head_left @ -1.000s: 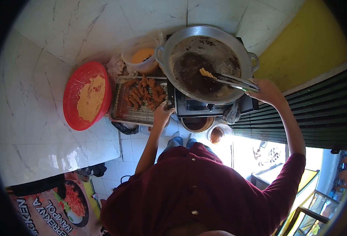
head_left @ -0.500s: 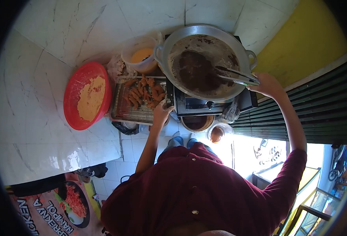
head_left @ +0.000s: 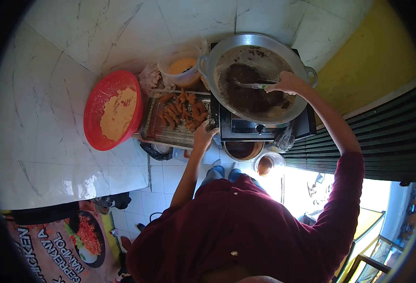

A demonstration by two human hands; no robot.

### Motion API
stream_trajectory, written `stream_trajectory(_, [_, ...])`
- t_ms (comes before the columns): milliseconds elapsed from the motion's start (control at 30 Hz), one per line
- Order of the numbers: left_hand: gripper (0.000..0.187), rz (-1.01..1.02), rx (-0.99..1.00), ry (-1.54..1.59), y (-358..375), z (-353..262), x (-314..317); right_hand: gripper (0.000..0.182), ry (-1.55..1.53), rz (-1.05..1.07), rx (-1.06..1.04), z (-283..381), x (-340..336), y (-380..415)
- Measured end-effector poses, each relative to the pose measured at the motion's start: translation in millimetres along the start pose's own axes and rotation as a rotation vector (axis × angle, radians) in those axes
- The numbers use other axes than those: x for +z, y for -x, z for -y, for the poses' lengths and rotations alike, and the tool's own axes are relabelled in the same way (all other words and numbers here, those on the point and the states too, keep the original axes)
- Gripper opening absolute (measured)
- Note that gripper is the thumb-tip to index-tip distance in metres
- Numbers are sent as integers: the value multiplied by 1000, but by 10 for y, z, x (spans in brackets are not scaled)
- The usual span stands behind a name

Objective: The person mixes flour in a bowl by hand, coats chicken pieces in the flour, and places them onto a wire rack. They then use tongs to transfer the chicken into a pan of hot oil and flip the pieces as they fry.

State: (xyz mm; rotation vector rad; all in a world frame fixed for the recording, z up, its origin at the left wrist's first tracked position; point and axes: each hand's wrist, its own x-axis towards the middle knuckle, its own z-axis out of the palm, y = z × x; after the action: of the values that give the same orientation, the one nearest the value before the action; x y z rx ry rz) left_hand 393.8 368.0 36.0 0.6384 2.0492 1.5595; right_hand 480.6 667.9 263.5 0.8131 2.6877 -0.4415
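Observation:
My right hand (head_left: 288,85) grips a pair of metal tongs (head_left: 252,86), held over the large metal wok (head_left: 251,39) with the tips down at the dark, foamy oil (head_left: 245,70). Dark bits float near the wok's far side. At the front right corner of a wire-racked metal tray (head_left: 163,137), my left hand (head_left: 203,136) has its fingers curled on the edge. Brown fried chicken pieces (head_left: 172,113) lie on the rack.
A red basin (head_left: 91,115) of flour-like coating stands left of the tray. Behind it are a plastic bag (head_left: 150,78) and a tub of orange-yellow liquid (head_left: 182,65). The wok sits on a stove (head_left: 238,126). Below are a pot (head_left: 244,150) and a tub (head_left: 265,165).
My right hand has moved left and inward over the wok with the tongs, whose tips now reach farther left. The view has shifted slightly; my left hand stays at the tray corner.

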Motion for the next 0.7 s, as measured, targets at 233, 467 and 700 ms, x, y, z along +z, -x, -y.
stream_trajectory(233, [42, 22, -23, 77, 37, -35, 1, 48, 67, -102, -106, -30, 143, -130])
stream_trajectory(467, [38, 38, -69, 153, 48, -112, -23, 40, 62, -91, -134, -49, 143, 132])
stream_trajectory(700, [35, 35, -67, 161, 37, -86, -16, 38, 133, -337, -243, -166, 147, 474])
